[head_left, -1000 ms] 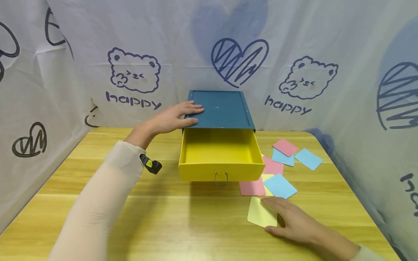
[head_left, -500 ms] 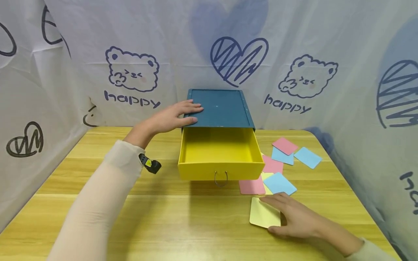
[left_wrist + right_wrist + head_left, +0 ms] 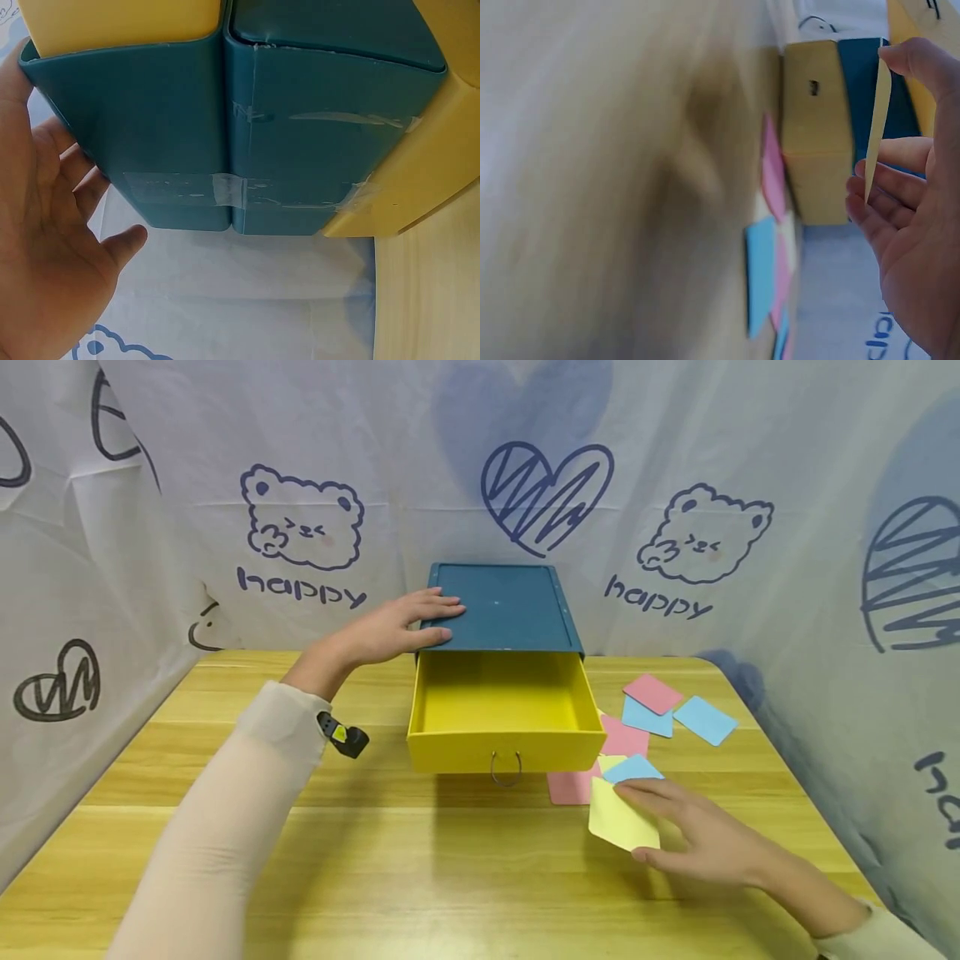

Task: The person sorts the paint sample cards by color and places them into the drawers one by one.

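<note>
My left hand (image 3: 393,625) lies with extended fingers on the top left of a dark blue drawer case (image 3: 513,606). A yellow drawer (image 3: 450,753) with a metal ring pull stands pulled out of it, and its visible inside holds nothing. Between thumb and fingertips, my right hand (image 3: 712,833) pinches a pale yellow card (image 3: 624,818) by its edges. In the right wrist view the yellow card (image 3: 880,112) appears almost edge-on, off the table. Just beyond that hand, a blue card (image 3: 633,767) lies partly covered, beside a pink card (image 3: 573,787).
Farther right on the wooden table (image 3: 352,877) are another pink card (image 3: 652,693) overlapping a blue one, and a separate blue card (image 3: 706,721). In the left wrist view, clear tape (image 3: 229,190) joins two teal cases. A printed cloth (image 3: 420,460) hangs behind.
My right hand has raised the yellow card off the table and moved it slightly away from me and to the right, over the blue card. My left hand stays put.
</note>
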The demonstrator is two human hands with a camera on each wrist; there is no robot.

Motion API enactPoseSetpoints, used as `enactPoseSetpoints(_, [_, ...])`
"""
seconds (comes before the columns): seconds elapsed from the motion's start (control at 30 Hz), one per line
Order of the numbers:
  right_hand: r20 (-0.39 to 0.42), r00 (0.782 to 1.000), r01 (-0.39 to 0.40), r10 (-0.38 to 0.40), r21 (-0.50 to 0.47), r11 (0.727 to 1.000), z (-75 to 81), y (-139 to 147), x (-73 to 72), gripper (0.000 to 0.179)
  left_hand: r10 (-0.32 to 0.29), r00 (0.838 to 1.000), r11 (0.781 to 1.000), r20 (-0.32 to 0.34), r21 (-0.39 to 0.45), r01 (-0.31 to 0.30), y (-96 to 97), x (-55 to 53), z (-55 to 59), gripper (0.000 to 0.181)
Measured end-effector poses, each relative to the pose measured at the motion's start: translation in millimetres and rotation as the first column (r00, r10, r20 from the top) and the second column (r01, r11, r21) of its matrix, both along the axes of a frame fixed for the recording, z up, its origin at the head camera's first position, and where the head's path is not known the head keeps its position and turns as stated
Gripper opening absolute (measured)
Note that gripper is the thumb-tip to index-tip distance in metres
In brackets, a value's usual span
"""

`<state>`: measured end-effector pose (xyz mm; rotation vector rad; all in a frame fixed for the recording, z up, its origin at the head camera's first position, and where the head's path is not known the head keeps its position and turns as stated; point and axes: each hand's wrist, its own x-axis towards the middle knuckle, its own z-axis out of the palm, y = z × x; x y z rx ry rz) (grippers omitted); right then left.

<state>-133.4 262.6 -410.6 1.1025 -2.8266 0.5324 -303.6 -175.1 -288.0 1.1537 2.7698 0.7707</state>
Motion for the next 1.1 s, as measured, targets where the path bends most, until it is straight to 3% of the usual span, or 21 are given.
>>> enactPoseSetpoints(0.37, [-0.023,0.997,0.071,-0.074,-0.097,0.993,50.3,13,-12.2,0.075,-0.002,1.000,1.000,0.002,0.001,0.002,-0.1,0.3,1.2,0.056])
enactPoseSetpoints(0.73, [-0.219,0.976,-0.056,0.014,-0.191,0.980,105.1,6,-36.3,0.080,0.000,1.000,1.000,0.001,0.005,0.000,-0.3,0.5,2.5,0.056])
enactPoseSetpoints(0.93, [-0.194,0.981,-0.054,0.019,-0.178,0.983,118.9,-10,-46.0,0.074,-0.009,1.000,1.000,-0.004,-0.010,0.009,2.3,-1.3,3.1,0.056])
enactPoseSetpoints(1.1, [-0.175,0.981,-0.105,0.078,-0.149,0.983,129.4,-29,-58.2,0.068,-0.002,1.000,1.000,0.002,-0.015,0.002,1.0,-1.3,1.9,0.055])
